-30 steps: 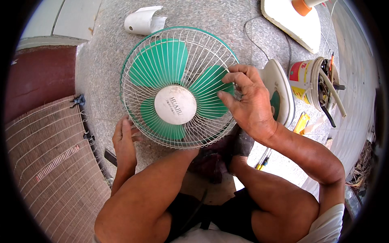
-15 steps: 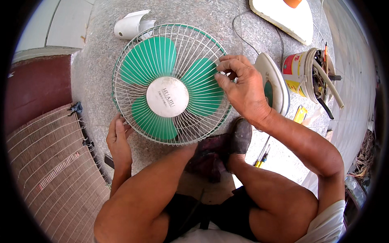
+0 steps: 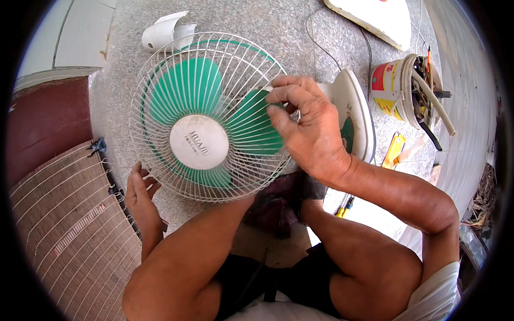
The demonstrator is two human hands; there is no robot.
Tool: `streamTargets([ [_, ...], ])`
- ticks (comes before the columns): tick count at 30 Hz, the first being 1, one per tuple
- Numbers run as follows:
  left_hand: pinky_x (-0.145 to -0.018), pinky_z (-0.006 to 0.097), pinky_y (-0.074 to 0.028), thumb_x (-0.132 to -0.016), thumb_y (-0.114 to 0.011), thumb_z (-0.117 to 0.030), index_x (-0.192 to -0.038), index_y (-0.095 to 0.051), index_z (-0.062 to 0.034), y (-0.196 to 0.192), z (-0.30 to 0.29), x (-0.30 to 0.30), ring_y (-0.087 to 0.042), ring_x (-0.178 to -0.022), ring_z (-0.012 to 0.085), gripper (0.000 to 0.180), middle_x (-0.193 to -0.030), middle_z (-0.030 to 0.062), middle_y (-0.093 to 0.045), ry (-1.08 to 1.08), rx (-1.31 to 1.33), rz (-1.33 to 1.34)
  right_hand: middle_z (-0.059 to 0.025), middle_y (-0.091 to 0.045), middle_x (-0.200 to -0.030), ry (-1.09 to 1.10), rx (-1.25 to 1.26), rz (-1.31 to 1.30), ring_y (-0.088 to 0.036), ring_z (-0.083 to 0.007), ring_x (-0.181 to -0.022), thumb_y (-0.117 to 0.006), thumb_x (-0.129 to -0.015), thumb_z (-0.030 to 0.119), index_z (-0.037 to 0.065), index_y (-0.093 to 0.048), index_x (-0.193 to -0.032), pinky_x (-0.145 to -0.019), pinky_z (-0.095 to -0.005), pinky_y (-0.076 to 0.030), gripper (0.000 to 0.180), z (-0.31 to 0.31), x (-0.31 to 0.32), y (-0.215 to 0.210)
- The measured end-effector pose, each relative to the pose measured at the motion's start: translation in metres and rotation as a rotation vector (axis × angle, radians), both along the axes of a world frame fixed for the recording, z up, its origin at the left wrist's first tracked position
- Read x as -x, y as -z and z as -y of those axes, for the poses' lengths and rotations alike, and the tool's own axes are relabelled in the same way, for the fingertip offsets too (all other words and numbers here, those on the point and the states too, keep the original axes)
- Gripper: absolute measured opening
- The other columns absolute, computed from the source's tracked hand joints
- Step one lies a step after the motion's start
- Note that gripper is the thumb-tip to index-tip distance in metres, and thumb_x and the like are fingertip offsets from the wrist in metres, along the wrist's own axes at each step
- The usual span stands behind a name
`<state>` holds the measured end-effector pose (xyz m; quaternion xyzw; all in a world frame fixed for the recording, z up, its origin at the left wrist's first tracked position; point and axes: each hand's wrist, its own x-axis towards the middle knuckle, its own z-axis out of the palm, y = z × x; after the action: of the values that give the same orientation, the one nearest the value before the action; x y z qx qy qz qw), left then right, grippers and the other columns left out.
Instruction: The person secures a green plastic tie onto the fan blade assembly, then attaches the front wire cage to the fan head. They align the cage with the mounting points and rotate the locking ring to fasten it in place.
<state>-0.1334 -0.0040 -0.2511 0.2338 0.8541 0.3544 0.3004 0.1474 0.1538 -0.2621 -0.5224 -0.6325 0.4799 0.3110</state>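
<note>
A table fan with green blades (image 3: 186, 88) lies facing up in front of me. Over it sits a white wire front grille (image 3: 235, 56) with a round pale hub plate (image 3: 199, 142). The grille is tilted and offset to the left of the green rim behind it. My right hand (image 3: 313, 125) is closed at the grille's right side, thumb and fingers pinching its wires. By the lower left edge of the grille is my left hand (image 3: 144, 200), its fingers apart and close to the rim; whether they touch it is hard to tell.
A white fan base (image 3: 350, 101) stands to the right, beside a bucket (image 3: 390, 88) of tools and tubing. A broken white cover (image 3: 160, 33) lies at the far left. Nearby are a yellow tool (image 3: 394, 150), another white base (image 3: 375, 24), cords and a bamboo mat (image 3: 69, 203).
The front grille has shifted left and toward me, tilting away from the green rim. Both my hands have moved left with it, the left one also slightly nearer to me.
</note>
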Motion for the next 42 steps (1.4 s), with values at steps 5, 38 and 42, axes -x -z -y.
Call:
streamTargets([
  [5,-0.083,0.033,-0.052,-0.103,-0.041,-0.037,-0.132,-0.053,-0.0002,-0.001,0.010,0.018,-0.056,-0.094,0.0164,0.049,-0.115,0.0137,-0.057,-0.001,-0.044,-0.032,-0.0107,-0.059,-0.109,-0.043,-0.073,0.010,-0.060,-0.0188,-0.087,-0.066,-0.081,-0.002,0.001,-0.064,-0.094,-0.072,-0.0286,-0.050,0.013,0.011,0.008,0.007],
  [38,-0.072,0.031,-0.054,-0.102,-0.049,-0.024,-0.122,-0.057,0.0026,0.016,0.012,0.004,-0.060,-0.080,0.0149,0.034,-0.099,0.0091,-0.059,-0.036,0.000,0.143,-0.0120,-0.061,-0.108,-0.046,-0.110,0.030,-0.061,-0.0183,-0.089,-0.063,-0.083,-0.003,-0.002,-0.065,-0.096,-0.075,-0.0276,-0.050,0.013,-0.006,-0.003,0.002],
  [42,-0.071,0.030,-0.054,-0.102,-0.049,-0.026,-0.120,-0.058,0.0024,0.009,0.015,0.002,-0.060,-0.078,0.0152,0.035,-0.099,0.0096,-0.058,-0.055,-0.015,0.096,-0.0123,-0.061,-0.108,-0.045,-0.066,0.037,-0.061,-0.0186,-0.092,-0.063,-0.083,-0.003,-0.002,-0.064,-0.095,-0.075,-0.0280,-0.050,0.013,-0.002,0.002,0.012],
])
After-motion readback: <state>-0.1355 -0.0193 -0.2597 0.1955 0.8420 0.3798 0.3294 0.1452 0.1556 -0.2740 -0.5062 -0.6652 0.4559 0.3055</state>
